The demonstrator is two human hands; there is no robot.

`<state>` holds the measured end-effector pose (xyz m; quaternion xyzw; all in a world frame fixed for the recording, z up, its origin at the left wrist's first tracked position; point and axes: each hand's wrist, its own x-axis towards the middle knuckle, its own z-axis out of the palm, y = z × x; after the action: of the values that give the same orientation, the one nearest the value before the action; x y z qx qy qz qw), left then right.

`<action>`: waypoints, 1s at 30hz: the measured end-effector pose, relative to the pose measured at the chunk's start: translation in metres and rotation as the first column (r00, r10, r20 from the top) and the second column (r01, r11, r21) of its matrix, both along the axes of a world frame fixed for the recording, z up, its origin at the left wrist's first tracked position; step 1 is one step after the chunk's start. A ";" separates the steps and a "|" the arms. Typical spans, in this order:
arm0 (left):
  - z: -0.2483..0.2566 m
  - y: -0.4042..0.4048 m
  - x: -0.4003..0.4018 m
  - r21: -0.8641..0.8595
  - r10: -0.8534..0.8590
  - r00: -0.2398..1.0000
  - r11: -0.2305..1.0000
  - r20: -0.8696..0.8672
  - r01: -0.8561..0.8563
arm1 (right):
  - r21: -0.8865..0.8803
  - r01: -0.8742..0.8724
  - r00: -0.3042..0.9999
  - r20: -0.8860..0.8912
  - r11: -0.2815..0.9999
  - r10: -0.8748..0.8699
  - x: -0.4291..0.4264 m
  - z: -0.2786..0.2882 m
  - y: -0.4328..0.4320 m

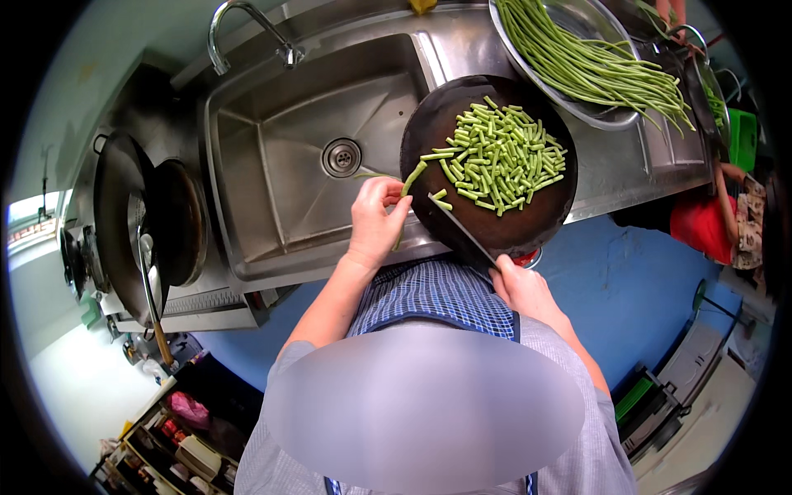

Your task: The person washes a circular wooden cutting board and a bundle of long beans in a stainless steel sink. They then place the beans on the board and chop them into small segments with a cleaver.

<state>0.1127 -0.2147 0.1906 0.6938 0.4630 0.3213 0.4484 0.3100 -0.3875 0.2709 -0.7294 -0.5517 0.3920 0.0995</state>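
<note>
My left hand (378,216) holds a few long green beans (413,179) between thumb and fingers, at the left edge of a round dark cutting board (433,117). In my right hand (526,286) is the handle of a kitchen knife (464,232), whose blade slants up and left over the board's lower left edge. A pile of short-cut green beans (501,154) covers the middle and right of the board. Two short pieces lie close to the knife's tip.
A steel sink (297,204) with a faucet (247,6) lies left of the board. A metal bowl (609,120) of long beans (594,68) stands at the upper right. Farther left are a wok (120,185) and a ladle (143,266). At the far right, another person (705,226) is partly visible.
</note>
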 end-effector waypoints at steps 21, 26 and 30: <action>0.011 -0.063 -0.022 -0.355 -0.107 0.990 0.932 -0.089 0.069 | -0.072 -0.014 0.992 0.120 0.997 0.023 0.014 0.002 0.030; 0.000 -0.067 -0.017 -0.464 -0.020 1.000 0.886 -0.015 0.010 | -0.084 -0.019 0.993 0.112 0.996 0.028 0.011 -0.011 0.040; -0.008 -0.076 -0.015 -0.682 0.143 0.960 0.729 0.240 0.062 | 0.085 0.088 0.996 -0.039 0.993 -0.085 0.022 -0.010 0.036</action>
<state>0.0979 -0.2903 0.1831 0.4179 0.4966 0.2318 0.7246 0.3320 -0.3519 0.2607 -0.7406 -0.5344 0.3757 0.1575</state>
